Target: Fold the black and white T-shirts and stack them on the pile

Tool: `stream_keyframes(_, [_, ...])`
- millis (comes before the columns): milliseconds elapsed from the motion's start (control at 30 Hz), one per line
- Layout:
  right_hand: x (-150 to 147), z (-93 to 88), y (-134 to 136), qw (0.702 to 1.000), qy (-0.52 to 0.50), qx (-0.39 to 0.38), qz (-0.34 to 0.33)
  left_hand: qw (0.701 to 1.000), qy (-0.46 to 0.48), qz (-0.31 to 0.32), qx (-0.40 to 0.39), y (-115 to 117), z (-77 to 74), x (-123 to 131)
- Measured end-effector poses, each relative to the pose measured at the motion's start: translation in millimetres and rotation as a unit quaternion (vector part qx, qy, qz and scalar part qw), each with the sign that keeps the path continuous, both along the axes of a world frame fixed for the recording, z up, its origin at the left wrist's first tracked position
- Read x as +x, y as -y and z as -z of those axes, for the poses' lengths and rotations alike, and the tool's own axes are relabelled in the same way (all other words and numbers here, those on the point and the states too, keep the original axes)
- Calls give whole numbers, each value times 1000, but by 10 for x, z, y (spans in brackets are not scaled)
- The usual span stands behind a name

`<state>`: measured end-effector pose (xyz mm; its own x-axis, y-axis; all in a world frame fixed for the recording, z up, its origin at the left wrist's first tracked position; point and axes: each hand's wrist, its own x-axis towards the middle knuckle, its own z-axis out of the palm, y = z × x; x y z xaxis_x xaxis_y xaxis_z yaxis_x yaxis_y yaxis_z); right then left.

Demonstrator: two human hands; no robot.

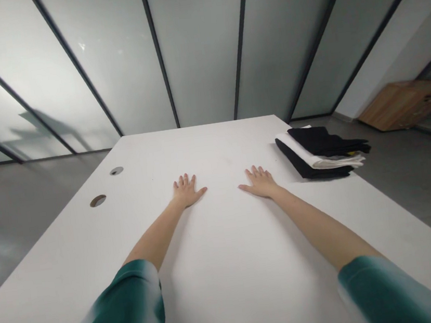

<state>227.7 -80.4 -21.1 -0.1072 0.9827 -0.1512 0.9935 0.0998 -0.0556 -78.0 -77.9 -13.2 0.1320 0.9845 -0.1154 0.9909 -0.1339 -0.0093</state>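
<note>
My left hand (187,190) lies palm down on the white table (219,255), its fingers spread and holding nothing. Across from it, my right hand (259,181) rests flat on the same surface, fingers apart, with nothing in its grasp. To the right of my right hand sits a stack of folded black and white cloth (318,153); a gap separates it from my fingers. Black layers form its top and bottom, with white between them. A small yellow spot shows near the stack's right end.
Two round holes, a farther one (116,171) and a nearer one (98,200), pierce the tabletop at left. Frosted glass panels (201,48) with dark frames stand beyond the table. A wooden cabinet (405,104) is on the floor at far right.
</note>
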Motion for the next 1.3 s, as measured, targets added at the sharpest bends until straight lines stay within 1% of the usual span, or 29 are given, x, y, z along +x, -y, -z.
stream_keyframes(167, [14,44,21,1000,8,23,-5,1000,7,14,21,38,-5,-34])
stream_keyframes(467, [16,75,71,999,2,35,-3,1000,14,9,9,68,0,-34])
stream_keyframes(700, [5,36,142,999,5,39,-7,1000,22,15,13,123,7,-42])
stream_keyframes(1100, [-8,-39,145,999,-6,36,-1,1000,22,13,16,89,5,-33])
stream_keyframes(1300, [6,-21,126,999,-7,34,-2,1000,22,15,13,79,14,-38])
